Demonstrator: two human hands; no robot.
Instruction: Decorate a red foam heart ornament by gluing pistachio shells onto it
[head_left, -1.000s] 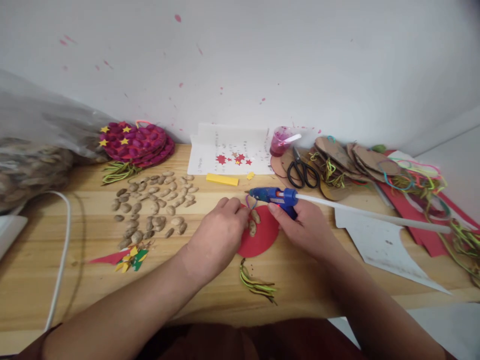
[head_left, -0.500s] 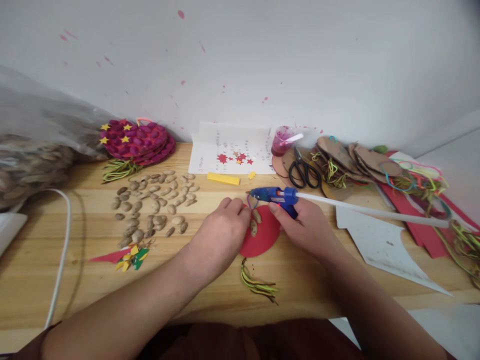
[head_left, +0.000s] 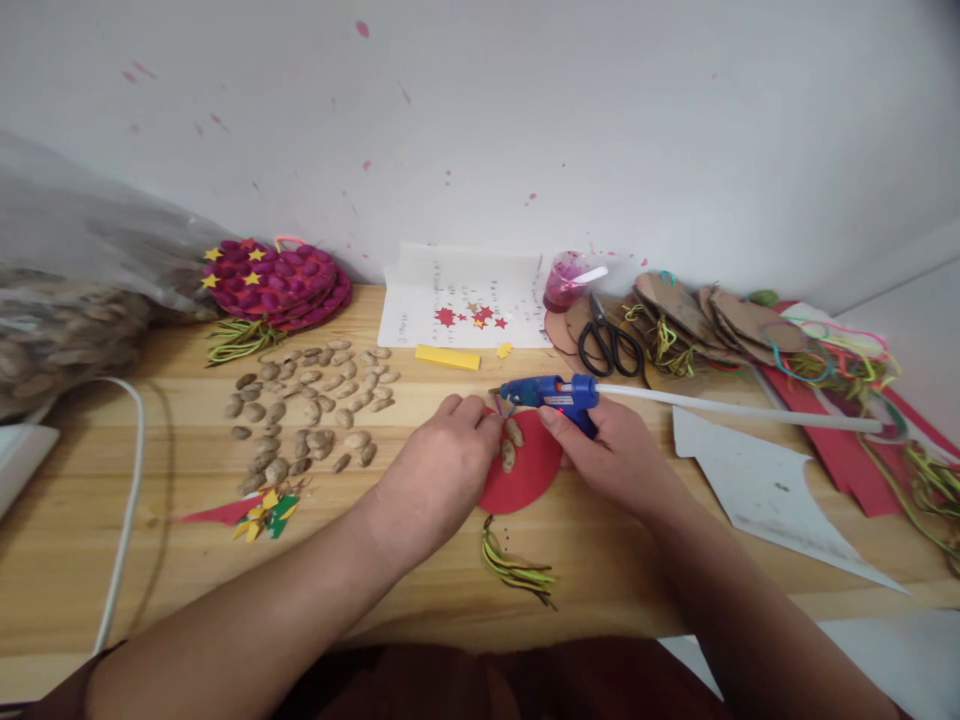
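Observation:
My right hand (head_left: 619,455) is wrapped round a blue hot glue gun (head_left: 574,398), a long white glue stick (head_left: 735,408) running out of its back. The nozzle points left, above the upper edge of a red paper disc (head_left: 525,490). Two peanuts (head_left: 508,457) lie on the disc. My left hand (head_left: 450,460) rests at the disc's left edge with fingers pinched close to the nozzle; whatever they hold is hidden. Below the disc hangs a tassel (head_left: 517,575) of green and dark yarn.
Loose peanuts (head_left: 311,400) spread to the left, above paper scraps (head_left: 262,512). Purple peanut-covered discs (head_left: 281,285) stand behind. At the back are paper stars (head_left: 445,317), a cup of red-purple paint (head_left: 562,285), black scissors (head_left: 611,345) and cardboard discs (head_left: 675,310).
The glue gun has shifted very slightly right, and the far end of its glue stick has moved up and left. Both hands keep nearly the same place.

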